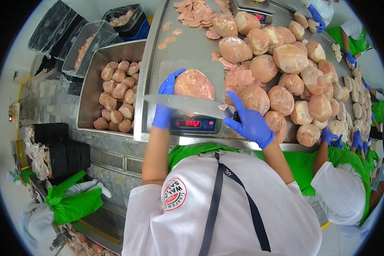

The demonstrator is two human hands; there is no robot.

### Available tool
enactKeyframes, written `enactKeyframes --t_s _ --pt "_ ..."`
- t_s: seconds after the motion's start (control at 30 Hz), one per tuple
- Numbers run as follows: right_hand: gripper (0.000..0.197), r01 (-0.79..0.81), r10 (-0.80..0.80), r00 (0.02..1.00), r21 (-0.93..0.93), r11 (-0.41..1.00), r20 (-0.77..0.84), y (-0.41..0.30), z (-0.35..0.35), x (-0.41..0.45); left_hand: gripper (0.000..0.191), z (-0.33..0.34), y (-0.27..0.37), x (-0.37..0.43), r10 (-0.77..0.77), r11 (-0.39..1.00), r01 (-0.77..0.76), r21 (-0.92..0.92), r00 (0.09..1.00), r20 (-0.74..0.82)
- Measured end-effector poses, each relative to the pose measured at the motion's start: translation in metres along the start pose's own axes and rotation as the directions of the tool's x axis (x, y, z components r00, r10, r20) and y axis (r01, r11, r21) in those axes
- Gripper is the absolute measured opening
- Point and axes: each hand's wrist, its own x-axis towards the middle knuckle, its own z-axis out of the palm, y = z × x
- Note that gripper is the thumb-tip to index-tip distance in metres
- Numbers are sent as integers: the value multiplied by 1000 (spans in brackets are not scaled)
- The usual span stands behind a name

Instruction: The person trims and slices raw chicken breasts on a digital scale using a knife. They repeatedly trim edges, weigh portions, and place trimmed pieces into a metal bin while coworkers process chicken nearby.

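My left hand (167,96), in a blue glove, grips the left side of a round boneless ham (194,84) over the plate of a digital scale (192,125) with a lit red display. In my blue-gloved right hand (250,121) is the dark handle of a long, wide-bladed knife (185,103). The blade reaches leftward in front of the ham and across my left wrist; a small pinkish scrap sits on it near the handle. Right of the scale lie thin pink meat slices (240,76) and a large heap of round hams (281,100).
A deep steel bin (83,105) of meat balls stands left of the steel table (160,30). Plastic-lined tubs (75,57) are behind it. More slices (196,14) and a second scale (254,12) occupy the table's far side. Gloved co-workers (339,188) stand at the right.
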Motion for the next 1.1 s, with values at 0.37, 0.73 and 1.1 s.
enactKeyframes --t_s 0.37,0.73,1.1 --pt "83 147 -142 988 -113 983 52 -6 1 81 38 7 -4 11 53 993 -60 102 996 65" --pt "74 -81 92 985 75 994 -149 -25 22 120 34 13 -6 15 12 994 -37 -105 974 -228" --pt "83 -176 180 983 127 976 -18 -3 13 37 116 33 32 -42 -42 929 101 356 984 -171"
